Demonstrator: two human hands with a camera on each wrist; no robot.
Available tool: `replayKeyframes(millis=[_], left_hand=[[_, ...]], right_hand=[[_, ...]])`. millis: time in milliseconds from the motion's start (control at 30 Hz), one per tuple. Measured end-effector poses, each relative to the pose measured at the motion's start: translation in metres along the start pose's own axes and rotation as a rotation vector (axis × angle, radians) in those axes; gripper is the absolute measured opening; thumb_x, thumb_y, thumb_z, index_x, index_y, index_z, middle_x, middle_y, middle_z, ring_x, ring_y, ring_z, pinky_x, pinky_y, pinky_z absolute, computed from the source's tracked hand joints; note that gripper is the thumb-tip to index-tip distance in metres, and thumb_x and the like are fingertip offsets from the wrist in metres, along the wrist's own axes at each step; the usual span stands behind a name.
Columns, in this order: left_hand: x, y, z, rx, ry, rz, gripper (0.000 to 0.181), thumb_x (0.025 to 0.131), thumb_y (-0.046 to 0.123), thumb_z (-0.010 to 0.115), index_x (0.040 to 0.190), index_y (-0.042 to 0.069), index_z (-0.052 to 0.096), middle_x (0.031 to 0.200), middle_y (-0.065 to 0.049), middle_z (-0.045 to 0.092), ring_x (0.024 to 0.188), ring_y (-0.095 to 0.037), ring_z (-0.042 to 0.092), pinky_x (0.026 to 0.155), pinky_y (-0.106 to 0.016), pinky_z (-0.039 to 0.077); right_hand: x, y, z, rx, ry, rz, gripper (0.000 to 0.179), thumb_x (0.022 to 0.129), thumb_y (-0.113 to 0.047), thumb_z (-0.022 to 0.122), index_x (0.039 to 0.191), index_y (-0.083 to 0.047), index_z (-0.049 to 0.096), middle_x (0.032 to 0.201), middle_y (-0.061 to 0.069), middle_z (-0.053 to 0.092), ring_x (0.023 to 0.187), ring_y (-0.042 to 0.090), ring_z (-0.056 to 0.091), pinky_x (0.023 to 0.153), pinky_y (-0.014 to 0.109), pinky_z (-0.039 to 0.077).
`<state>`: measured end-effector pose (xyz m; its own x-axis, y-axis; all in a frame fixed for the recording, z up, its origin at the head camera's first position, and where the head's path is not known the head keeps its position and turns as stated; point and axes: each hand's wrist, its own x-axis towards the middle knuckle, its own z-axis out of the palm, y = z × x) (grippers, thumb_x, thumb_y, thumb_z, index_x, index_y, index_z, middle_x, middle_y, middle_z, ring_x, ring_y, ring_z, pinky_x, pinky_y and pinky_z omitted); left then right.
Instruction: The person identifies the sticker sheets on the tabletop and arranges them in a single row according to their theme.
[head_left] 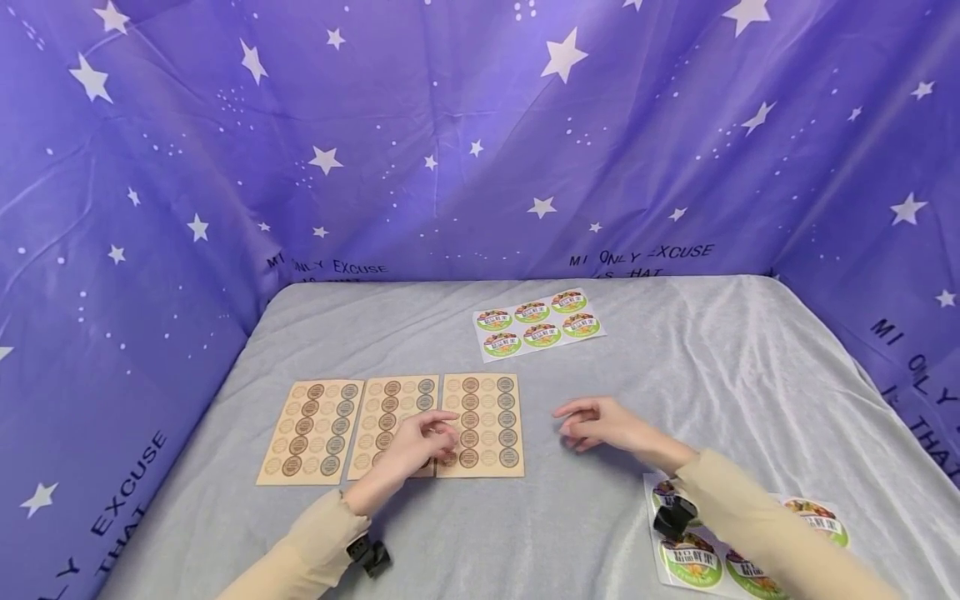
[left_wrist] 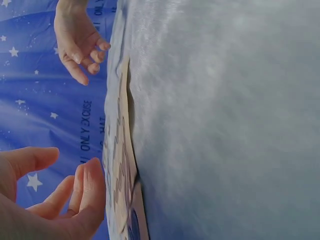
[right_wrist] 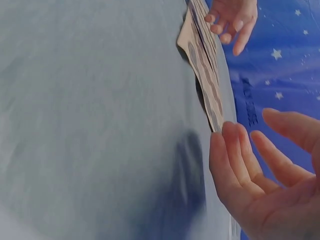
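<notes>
Head view, tan sheets [head_left: 390, 408], beneath left fingers [head_left: 441, 416]

Tan sheets [head_left: 390, 407], brown-and-grey circle pattern

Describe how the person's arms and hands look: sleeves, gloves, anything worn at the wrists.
The left hand and right hand are bare; no gloves or rings show. The left sleeve and right sleeve are long, plain beige, reaching the wrists. A small, angular left black device and right black device sit at the wrists. No cables are visible.
</notes>
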<state>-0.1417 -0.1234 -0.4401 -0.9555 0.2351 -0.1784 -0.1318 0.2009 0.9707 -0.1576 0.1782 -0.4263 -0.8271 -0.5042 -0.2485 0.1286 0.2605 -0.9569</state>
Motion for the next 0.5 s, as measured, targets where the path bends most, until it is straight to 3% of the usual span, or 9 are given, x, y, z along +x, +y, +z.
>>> replayKeyframes(millis=[267,500], left_hand=[[0.011,0.008,0.019,-0.011,-0.105,0.032,0.037,0.076,-0.002,0.056,0.112,-0.012,0.052,0.088,-0.023,0.06,0.066,-0.02,0.061,0.054,-0.026,0.052],[0.018,0.013,0.036,-0.052,-0.194,0.074,0.037,0.078,-0.005,0.053,0.113,-0.015,0.049,0.092,-0.031,0.057,0.075,-0.034,0.06,0.067,-0.042,0.053]], right_hand=[[-0.024,0.004,-0.025,-0.045,0.004,-0.036,0.043,0.083,-0.003,0.055,0.116,0.02,0.041,0.096,0.029,0.059,0.08,0.021,0.062,0.072,0.038,0.053],[-0.043,0.004,-0.04,-0.087,0.004,-0.056,0.043,0.084,-0.003,0.054,0.117,0.022,0.039,0.097,0.033,0.056,0.081,0.018,0.062,0.072,0.038,0.053]])
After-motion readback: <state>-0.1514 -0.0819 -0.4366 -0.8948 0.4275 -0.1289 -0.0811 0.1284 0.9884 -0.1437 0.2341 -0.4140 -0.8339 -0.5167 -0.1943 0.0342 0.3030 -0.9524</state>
